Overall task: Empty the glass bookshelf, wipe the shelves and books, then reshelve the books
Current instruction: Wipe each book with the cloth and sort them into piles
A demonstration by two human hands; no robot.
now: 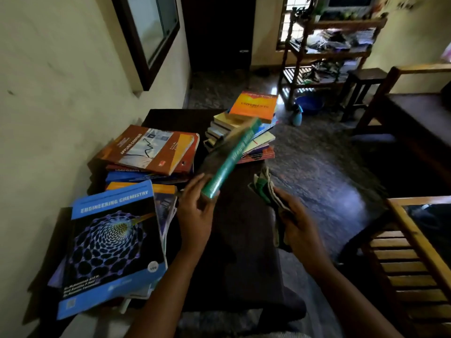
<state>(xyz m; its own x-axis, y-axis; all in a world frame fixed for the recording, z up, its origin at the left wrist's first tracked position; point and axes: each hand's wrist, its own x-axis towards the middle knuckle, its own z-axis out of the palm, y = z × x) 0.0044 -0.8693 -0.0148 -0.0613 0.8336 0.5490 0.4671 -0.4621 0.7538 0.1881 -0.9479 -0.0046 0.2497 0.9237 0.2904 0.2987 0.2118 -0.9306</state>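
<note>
View from a head-worn camera, looking down at a dark table [234, 252] that stands against a pale wall and carries three stacks of books.

The person's left hand [195, 215] grips a green-spined book [229, 157] by its near end, fingers curled round the spine and the thumb on the side nearest the camera. The book is raised off the table and slants up and away towards the far stack. It is blurred, so its title cannot be read.

The right hand [297, 223] is closed round a folded cloth [264, 189], green and pale, which sticks out beyond the fingers. The cloth is near the book's lower end but apart from it.

Nearest on the left, a blue book titled "Engineering Chemistry" [109, 245] lies on top of a stack and overhangs the table's near edge. Behind it, a red-brown book titled "Applied Costing" [151, 150] tops a second stack beside the wall. At the table's far right, an orange book [253, 106] lies on top of the third stack [234, 132], which is unevenly piled.

On the wall at upper left hangs a dark-framed glass panel [148, 32].

Across the speckled floor stand a wooden rack [327, 45] crowded with papers, a blue basin [308, 103] at its foot, a pale blue spray bottle [297, 117] just beside the basin, and a dark stool [361, 89]. A slatted wooden seat [415, 259] fills the lower right.
</note>
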